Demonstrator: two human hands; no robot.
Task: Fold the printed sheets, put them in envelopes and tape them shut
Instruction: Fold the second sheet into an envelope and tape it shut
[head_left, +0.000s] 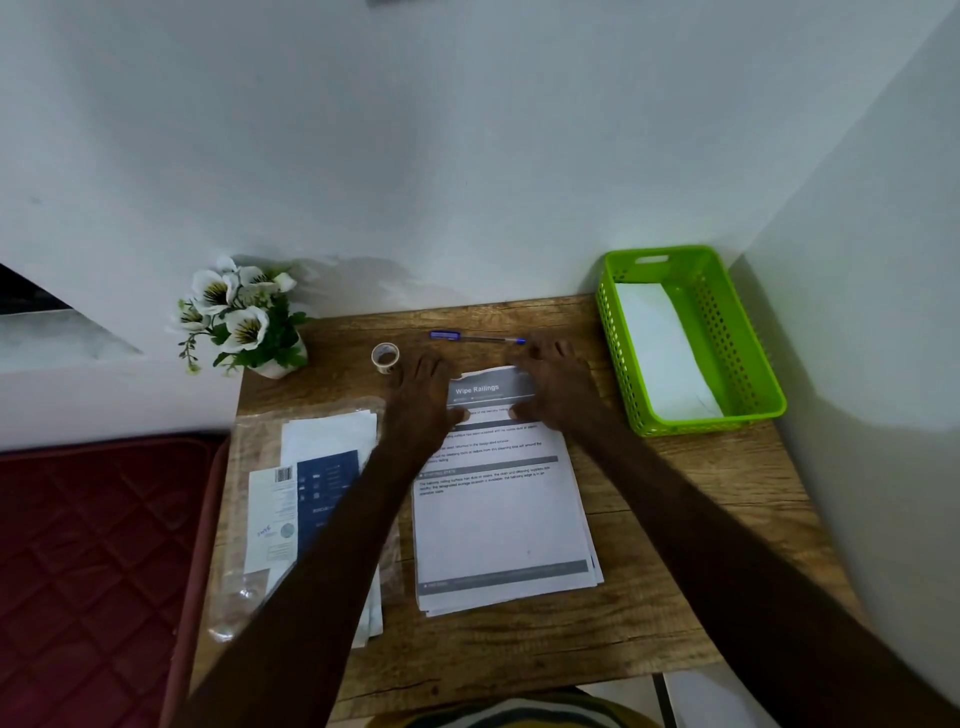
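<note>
I see a bright green basket (748, 332) with little holes, a brown wooden table (675, 597), white sheets (498, 525) with grey bands, a blue pen (475, 338), white flowers (236, 306) with green leaves, and a dark red quilted cushion (88, 561).

Wooden table (519, 649) sitting in corner, back and right edges meeting pale walls (415, 130). Soft light falling from left, shadows lying on wall behind flowers (239, 317) and along right wall beside green basket (618, 332). Dark red quilted cushion (93, 561) lying left of table, touching its edge. White ledge (62, 338) running above cushion, dark opening showing at far left. Strip of pale floor showing below table's near right corner.
</note>
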